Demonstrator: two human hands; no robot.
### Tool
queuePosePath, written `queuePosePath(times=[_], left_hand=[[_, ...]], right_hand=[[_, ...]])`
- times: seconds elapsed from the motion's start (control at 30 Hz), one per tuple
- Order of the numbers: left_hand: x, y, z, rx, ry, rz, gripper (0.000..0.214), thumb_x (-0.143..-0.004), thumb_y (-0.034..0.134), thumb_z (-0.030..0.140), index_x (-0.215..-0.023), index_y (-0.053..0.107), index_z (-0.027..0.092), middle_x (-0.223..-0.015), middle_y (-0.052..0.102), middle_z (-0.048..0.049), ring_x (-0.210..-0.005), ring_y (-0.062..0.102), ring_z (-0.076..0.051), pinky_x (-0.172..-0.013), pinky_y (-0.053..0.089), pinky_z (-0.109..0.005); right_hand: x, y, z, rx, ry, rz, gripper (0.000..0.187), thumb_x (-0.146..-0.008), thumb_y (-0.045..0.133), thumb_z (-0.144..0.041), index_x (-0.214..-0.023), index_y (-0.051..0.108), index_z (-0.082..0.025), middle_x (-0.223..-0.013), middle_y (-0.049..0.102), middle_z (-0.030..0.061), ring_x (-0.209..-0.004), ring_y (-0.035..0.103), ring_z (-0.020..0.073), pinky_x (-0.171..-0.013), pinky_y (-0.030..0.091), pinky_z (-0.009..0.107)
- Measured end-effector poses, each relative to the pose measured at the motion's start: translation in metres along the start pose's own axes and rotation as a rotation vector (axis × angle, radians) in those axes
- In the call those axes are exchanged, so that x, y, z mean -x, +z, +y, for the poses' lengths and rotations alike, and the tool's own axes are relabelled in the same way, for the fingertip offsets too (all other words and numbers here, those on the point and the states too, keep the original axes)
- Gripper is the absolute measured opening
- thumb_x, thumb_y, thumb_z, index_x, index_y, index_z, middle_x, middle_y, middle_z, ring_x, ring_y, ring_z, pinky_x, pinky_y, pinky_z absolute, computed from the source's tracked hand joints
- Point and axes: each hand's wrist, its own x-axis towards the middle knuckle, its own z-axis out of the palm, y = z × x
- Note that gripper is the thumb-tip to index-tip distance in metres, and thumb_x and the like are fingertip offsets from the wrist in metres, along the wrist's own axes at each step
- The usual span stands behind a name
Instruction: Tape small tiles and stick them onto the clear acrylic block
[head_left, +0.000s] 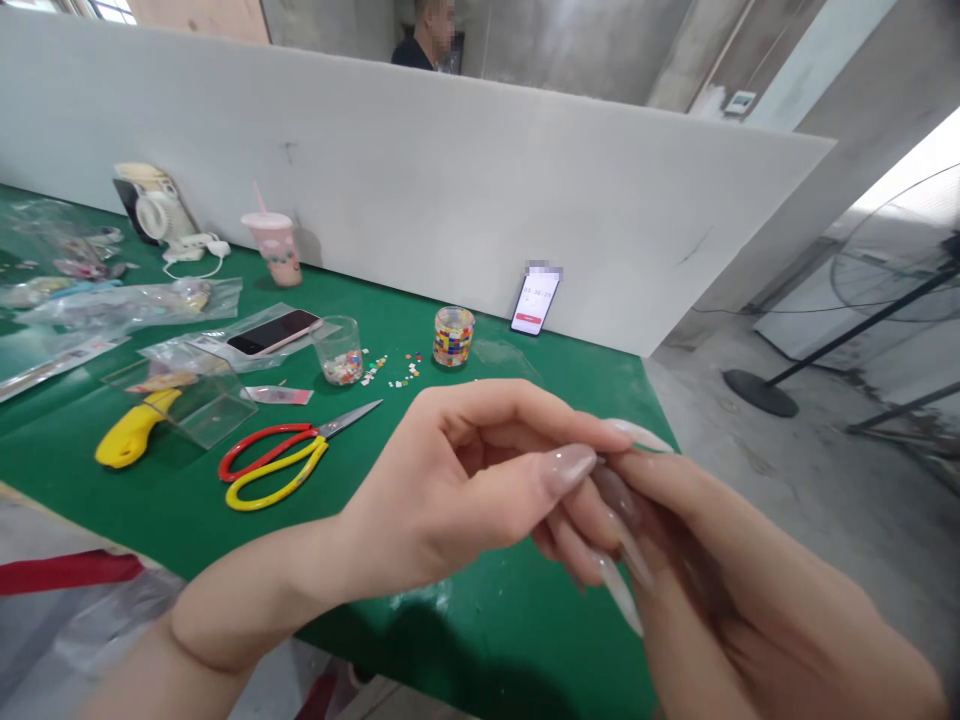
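Note:
Over the green table's front part, my left hand (457, 480) and my right hand (712, 540) meet at the fingertips. The left thumb and index finger press together against the tip of a right finger. Anything pinched there is too small or hidden to make out. The right fingers are closed too, partly covered by the left ones. Behind the hands stands a round jar covered in coloured mosaic pieces (453, 337). A clear plastic cup (339, 350) holds small coloured pieces, and loose mosaic pieces (405, 372) lie beside it. Scissors with red and yellow handles (281, 460) rest left of my left hand.
A yellow-handled tool (135, 430) and a clear plastic stand (217, 410) lie at left. Farther back are a phone (274, 332), a pink cup with straw (274, 250), a small fan (157, 215) and plastic bags (135, 303). Another phone (534, 300) leans on the white partition (420, 180).

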Motion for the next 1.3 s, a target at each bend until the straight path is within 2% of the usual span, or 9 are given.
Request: queuePosePath(times=[0.13, 0.33, 0.53, 0.7, 0.9, 1.17, 1.23, 1.3], left_hand=[[0.0, -0.001, 0.002, -0.038, -0.014, -0.002, 0.016, -0.088, 0.067, 0.013, -0.1, 0.077, 0.016, -0.074, 0.079, -0.0005, -0.062, 0.074, -0.01, -0.059, 0.06, -0.013], [0.0, 0.005, 0.003, 0.017, -0.045, -0.005, 0.024, -0.089, 0.06, 0.003, -0.097, 0.078, 0.017, -0.071, 0.078, 0.0017, -0.062, 0.074, -0.009, -0.061, 0.062, -0.014], [-0.001, 0.002, 0.001, -0.01, -0.018, 0.015, 0.021, -0.089, 0.062, 0.004, -0.097, 0.077, 0.016, -0.071, 0.078, 0.0014, -0.061, 0.074, -0.01, -0.059, 0.062, -0.013], [0.002, 0.0, 0.0, -0.061, 0.016, 0.043, 0.018, -0.088, 0.065, 0.006, -0.096, 0.077, 0.016, -0.071, 0.078, 0.0008, -0.06, 0.074, -0.011, -0.056, 0.061, -0.012], [0.002, 0.003, 0.001, -0.041, -0.007, 0.009, 0.028, -0.089, 0.058, 0.0, -0.1, 0.077, 0.017, -0.073, 0.078, 0.0022, -0.062, 0.074, -0.008, -0.06, 0.061, -0.011], [0.0, 0.004, 0.002, -0.045, -0.013, 0.036, 0.021, -0.087, 0.063, 0.005, -0.096, 0.079, 0.018, -0.069, 0.076, 0.0016, -0.057, 0.072, -0.009, -0.055, 0.06, -0.013], [0.001, 0.004, 0.003, -0.052, -0.008, 0.043, 0.019, -0.088, 0.064, 0.008, -0.095, 0.079, 0.018, -0.068, 0.076, 0.001, -0.056, 0.072, -0.01, -0.054, 0.059, -0.014], [0.001, 0.003, 0.003, -0.07, 0.007, 0.032, 0.017, -0.089, 0.065, 0.011, -0.097, 0.078, 0.018, -0.069, 0.077, -0.0002, -0.056, 0.072, -0.011, -0.055, 0.06, -0.015]], right_hand=[[0.0, 0.002, 0.002, -0.11, 0.025, 0.022, 0.023, -0.085, 0.058, -0.009, -0.095, 0.062, -0.029, -0.07, 0.069, -0.0066, -0.052, 0.064, 0.0106, -0.05, 0.055, 0.016], [-0.001, 0.001, -0.001, -0.121, 0.035, -0.023, 0.019, -0.088, 0.054, -0.009, -0.087, 0.06, -0.028, -0.067, 0.067, -0.0066, -0.049, 0.061, 0.0093, -0.048, 0.053, 0.015], [-0.002, 0.003, -0.003, -0.129, 0.015, -0.001, 0.021, -0.087, 0.051, -0.007, -0.083, 0.057, -0.027, -0.066, 0.066, -0.0068, -0.048, 0.061, 0.0086, -0.045, 0.052, 0.014], [-0.002, 0.001, -0.001, -0.082, -0.004, -0.002, 0.02, -0.087, 0.055, -0.008, -0.089, 0.059, -0.027, -0.066, 0.065, -0.0065, -0.048, 0.061, 0.0089, -0.046, 0.053, 0.014], [0.003, 0.0, 0.003, -0.085, 0.016, -0.052, 0.015, -0.089, 0.054, -0.014, -0.087, 0.059, -0.028, -0.071, 0.066, -0.0069, -0.052, 0.061, 0.0073, -0.047, 0.052, 0.011], [0.005, -0.002, 0.001, -0.072, 0.004, -0.06, 0.026, -0.083, 0.055, -0.004, -0.096, 0.06, -0.027, -0.07, 0.066, -0.0053, -0.051, 0.06, 0.0078, -0.049, 0.053, 0.013], [0.007, 0.002, 0.001, -0.05, 0.011, -0.03, 0.022, -0.086, 0.054, -0.009, -0.095, 0.062, -0.028, -0.07, 0.067, -0.0043, -0.051, 0.062, 0.0103, -0.047, 0.054, 0.016], [0.008, 0.006, 0.0, -0.02, 0.049, 0.054, 0.016, -0.09, 0.053, -0.016, -0.092, 0.064, -0.028, -0.07, 0.068, -0.003, -0.051, 0.063, 0.0127, -0.047, 0.055, 0.019]])
